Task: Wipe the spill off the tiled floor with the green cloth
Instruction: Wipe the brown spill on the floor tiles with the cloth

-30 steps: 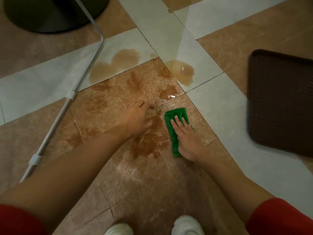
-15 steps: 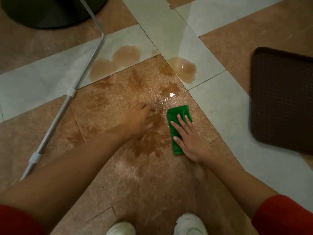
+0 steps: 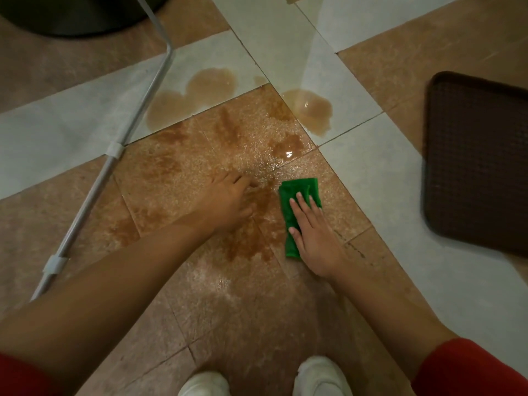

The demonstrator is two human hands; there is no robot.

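right hand (image 3: 314, 238): flat on green cloth (image 3: 300, 187), fingers straight, pressing it to the floor (image 3: 371, 172)
left hand (image 3: 228, 201): fingers curled under, braced on wet brown tile, holding nothing
green cloth: frame centre, just right of left hand
spill (image 3: 211, 84): puddles above both hands

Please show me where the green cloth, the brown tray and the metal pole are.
cloth (image 3: 298, 186): head view, its bare far end.
tray (image 3: 480, 155): head view, middle of its base.
pole (image 3: 137, 110): head view, shaft above the upper clip.
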